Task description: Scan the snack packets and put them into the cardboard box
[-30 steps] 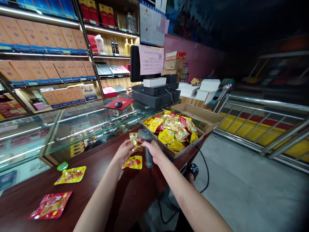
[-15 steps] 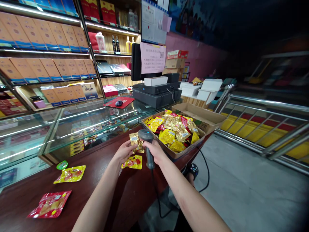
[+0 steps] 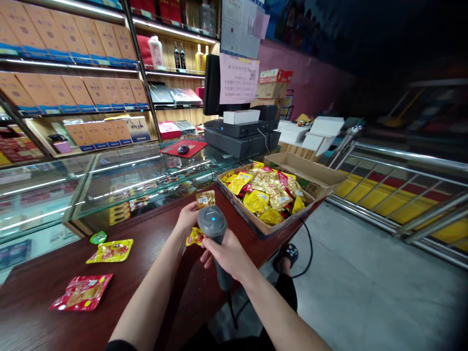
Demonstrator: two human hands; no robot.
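Observation:
My right hand [image 3: 229,251] is wrapped round the handle of a grey barcode scanner [image 3: 212,222], whose head shows a small blue light. My left hand [image 3: 188,217] pinches a gold snack packet [image 3: 205,199] just beyond the scanner head, which hides the packet's lower part. A yellow snack packet [image 3: 193,236] lies on the brown counter under my hands, partly covered by them. Further left on the counter are another yellow packet [image 3: 111,251], a red packet [image 3: 83,292] and a small green round item [image 3: 98,238].
An open cardboard box [image 3: 252,219] of yellow, gold and red packets stands right of my hands. Behind it is a black cash register [image 3: 241,139]. A glass display case [image 3: 124,170] borders the counter. The scanner's cable [image 3: 231,312] hangs over the front edge.
The scanner has come nearer to me and lower, its head now turned toward the gold packet. The gold packet is held more upright. The view has shifted slightly.

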